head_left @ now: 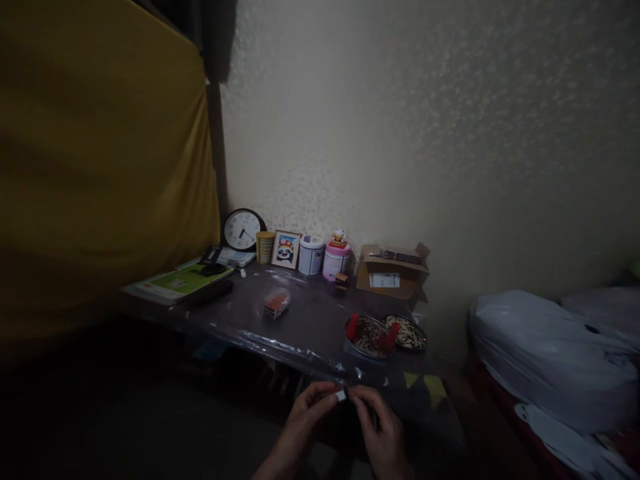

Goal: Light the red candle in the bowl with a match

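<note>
Near the front edge of the table, my left hand pinches a small white rectangular piece between thumb and fingers. Close beside it, my right hand has its thumb and fingertips pressed together at a small dark spot by the piece's right end; what they grip is too dark to name. Beyond my hands, a round metal plate carries small dark bits and red objects. A second plate behind it is heaped with thin pale sticks.
A plastic-wrapped brown pack lies mid-table. Along the wall stand a clock, a yellow container, a framed panda picture, two tins and an open cardboard box. White bags are at right.
</note>
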Available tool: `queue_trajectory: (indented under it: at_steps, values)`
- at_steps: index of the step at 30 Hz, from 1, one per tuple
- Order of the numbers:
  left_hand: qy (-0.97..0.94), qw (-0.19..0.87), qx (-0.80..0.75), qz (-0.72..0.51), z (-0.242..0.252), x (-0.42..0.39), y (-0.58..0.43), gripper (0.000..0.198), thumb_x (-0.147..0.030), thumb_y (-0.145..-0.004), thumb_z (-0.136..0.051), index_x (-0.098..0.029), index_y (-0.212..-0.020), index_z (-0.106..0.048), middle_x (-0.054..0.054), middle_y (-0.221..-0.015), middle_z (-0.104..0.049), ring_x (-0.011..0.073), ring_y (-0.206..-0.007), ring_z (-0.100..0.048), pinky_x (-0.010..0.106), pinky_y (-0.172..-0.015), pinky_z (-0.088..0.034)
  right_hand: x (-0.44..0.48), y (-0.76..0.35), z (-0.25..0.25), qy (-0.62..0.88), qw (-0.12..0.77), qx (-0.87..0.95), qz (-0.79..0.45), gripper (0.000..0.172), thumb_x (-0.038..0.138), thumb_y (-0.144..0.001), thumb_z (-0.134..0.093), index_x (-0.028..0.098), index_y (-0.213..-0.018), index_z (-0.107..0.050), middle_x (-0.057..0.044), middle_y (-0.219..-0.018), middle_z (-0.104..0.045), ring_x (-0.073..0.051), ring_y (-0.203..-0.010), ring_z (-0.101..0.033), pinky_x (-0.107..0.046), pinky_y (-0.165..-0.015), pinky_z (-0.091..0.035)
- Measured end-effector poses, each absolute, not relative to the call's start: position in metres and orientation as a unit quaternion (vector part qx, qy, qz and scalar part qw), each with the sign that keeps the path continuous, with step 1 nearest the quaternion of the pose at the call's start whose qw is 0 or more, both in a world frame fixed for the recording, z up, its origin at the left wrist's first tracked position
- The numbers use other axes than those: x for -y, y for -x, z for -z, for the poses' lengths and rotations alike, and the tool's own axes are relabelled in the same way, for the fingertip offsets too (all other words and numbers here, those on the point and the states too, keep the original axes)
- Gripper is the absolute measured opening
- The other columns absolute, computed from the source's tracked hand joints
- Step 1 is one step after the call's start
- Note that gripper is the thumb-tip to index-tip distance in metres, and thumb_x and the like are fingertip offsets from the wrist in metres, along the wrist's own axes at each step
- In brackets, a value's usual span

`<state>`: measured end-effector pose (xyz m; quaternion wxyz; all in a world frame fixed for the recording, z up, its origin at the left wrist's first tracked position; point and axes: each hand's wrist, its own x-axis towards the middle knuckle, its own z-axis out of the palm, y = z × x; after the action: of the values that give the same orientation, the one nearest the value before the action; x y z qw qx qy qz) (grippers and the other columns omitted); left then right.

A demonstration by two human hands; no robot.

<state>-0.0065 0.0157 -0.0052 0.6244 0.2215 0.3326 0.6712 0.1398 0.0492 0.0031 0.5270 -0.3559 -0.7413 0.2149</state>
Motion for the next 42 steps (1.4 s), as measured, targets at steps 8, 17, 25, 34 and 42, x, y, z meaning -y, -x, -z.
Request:
queue_trajectory:
  at_steps: [8,17,25,34,42]
  values:
    - [-0.229,0.637,-0.326,-0.660,-0.006,-0.011,0.010,0.037,-0.028,-0.051,-0.081,-0.015,-0.084,-0.071,0.010,-0.091,-0.070,0.0198,-0.082,-0.061,0.029,-0.078,-0.042,-0.047,-0.140,-0.005,0.377,0.519,0.725,-0.251,0.012,0.029,-0.081,-0.057,0.023,-0.082,-0.067,-0.002,-0.081,-0.069,-0.016,-0.077,-0.066,-0.021,-0.073,-0.050]
    - [-0.297,0.590,-0.381,-0.647,-0.003,-0.013,0.015,0.032,-0.033,-0.058,-0.077,-0.016,-0.082,-0.067,0.006,-0.083,-0.068,0.0165,-0.075,-0.059,0.027,-0.072,-0.042,-0.048,-0.136,-0.008,0.371,0.530,0.719,-0.252,0.012,0.027,-0.081,-0.056,0.023,-0.085,-0.067,-0.002,-0.084,-0.070,-0.016,-0.081,-0.065,-0.021,-0.075,-0.050]
    - [-0.303,0.577,-0.378,-0.657,-0.007,-0.010,0.018,0.030,-0.037,-0.062,-0.073,-0.015,-0.083,-0.065,0.005,-0.080,-0.066,0.0163,-0.075,-0.058,0.026,-0.072,-0.042,-0.045,-0.131,-0.014,0.331,0.545,0.738,-0.221,0.011,0.020,-0.082,-0.054,0.023,-0.084,-0.065,-0.003,-0.086,-0.069,-0.016,-0.084,-0.064,-0.025,-0.079,-0.048]
    - [-0.281,0.590,-0.346,-0.673,-0.007,-0.012,0.017,0.022,-0.033,-0.070,-0.068,-0.016,-0.083,-0.064,0.002,-0.076,-0.064,0.0130,-0.071,-0.056,0.024,-0.070,-0.041,-0.044,-0.124,-0.023,0.321,0.562,0.748,-0.145,0.016,0.015,-0.083,-0.052,0.023,-0.090,-0.064,-0.005,-0.089,-0.068,-0.017,-0.085,-0.063,-0.028,-0.080,-0.048]
    - [-0.274,0.597,-0.327,-0.679,-0.012,-0.008,0.016,0.018,-0.032,-0.073,-0.066,-0.017,-0.083,-0.063,0.002,-0.078,-0.065,0.0120,-0.072,-0.056,0.024,-0.070,-0.041,-0.039,-0.126,-0.035,0.303,0.591,0.745,-0.069,0.020,0.010,-0.083,-0.050,0.022,-0.096,-0.060,-0.006,-0.094,-0.067,-0.017,-0.090,-0.062,-0.030,-0.081,-0.048]
